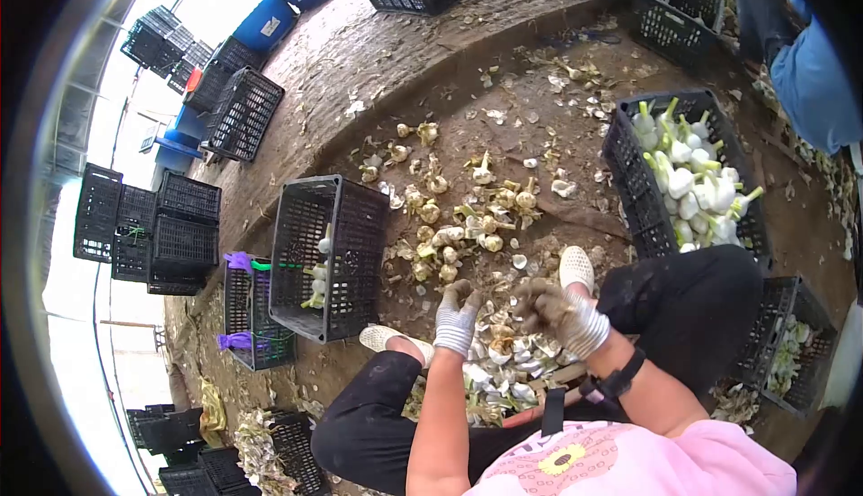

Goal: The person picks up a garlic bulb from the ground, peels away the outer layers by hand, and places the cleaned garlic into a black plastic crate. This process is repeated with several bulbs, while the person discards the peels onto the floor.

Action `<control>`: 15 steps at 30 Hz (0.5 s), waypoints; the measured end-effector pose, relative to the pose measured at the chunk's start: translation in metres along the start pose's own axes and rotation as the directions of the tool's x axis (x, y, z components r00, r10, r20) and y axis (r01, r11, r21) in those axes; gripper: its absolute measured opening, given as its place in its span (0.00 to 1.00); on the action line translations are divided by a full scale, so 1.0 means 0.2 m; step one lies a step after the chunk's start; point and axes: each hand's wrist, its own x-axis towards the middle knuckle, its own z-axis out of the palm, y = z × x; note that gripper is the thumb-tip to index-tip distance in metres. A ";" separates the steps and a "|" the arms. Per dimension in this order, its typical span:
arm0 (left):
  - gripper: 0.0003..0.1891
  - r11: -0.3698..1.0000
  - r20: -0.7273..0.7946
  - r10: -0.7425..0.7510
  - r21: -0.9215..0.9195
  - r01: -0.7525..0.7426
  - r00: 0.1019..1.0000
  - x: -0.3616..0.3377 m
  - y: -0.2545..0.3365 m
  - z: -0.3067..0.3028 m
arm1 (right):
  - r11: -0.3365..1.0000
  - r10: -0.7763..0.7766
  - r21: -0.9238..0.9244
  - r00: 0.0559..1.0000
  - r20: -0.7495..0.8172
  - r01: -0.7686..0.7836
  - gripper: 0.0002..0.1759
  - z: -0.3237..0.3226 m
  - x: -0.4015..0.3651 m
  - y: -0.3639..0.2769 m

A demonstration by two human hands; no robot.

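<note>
Both of my hands wear dirty grey-white work gloves. My left hand is above the near edge of the unpeeled garlic bulbs on the ground; its fingers curl up, and whether it holds anything is too small to tell. To its right, my right hand has its fingers bent toward the left hand, with the fingertips blurred against the brown ground. The two hands are apart. Below them, between my legs, lies a heap of white garlic pieces and peelings.
A black crate with a few bulbs stands at left. At right, another black crate is full of white garlic, and a smaller crate holds greenery. A person in blue is at the upper right. Stacked crates stand far left.
</note>
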 end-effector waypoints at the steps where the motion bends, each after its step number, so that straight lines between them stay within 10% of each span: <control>1: 0.18 0.995 -0.030 -0.045 0.086 0.048 0.999 0.06 -0.01 -0.02 | 0.995 0.047 -0.081 0.998 -0.044 -0.051 0.22 -0.03 0.02 0.07; 6: 0.27 0.964 -0.171 -0.133 0.207 0.168 0.976 0.57 -0.08 -0.15 | 0.941 0.109 -0.315 0.993 -0.055 -0.121 0.16 -0.07 0.09 0.15; 8: 0.26 0.950 -0.228 -0.085 0.274 0.148 0.970 0.87 -0.08 -0.20 | 0.957 0.246 -0.117 0.958 -0.147 -0.264 0.16 -0.10 0.17 0.18; 9: 0.26 0.919 -0.245 -0.033 0.374 0.125 0.969 1.04 -0.10 -0.24 | 0.846 0.126 -0.489 0.970 -0.206 -0.214 0.16 -0.02 0.19 0.12; 15: 0.27 0.926 -0.481 -0.029 0.318 0.205 0.876 2.11 -0.42 -0.48 | 0.841 0.264 -0.367 0.893 -0.364 -0.398 0.17 -0.23 0.45 0.23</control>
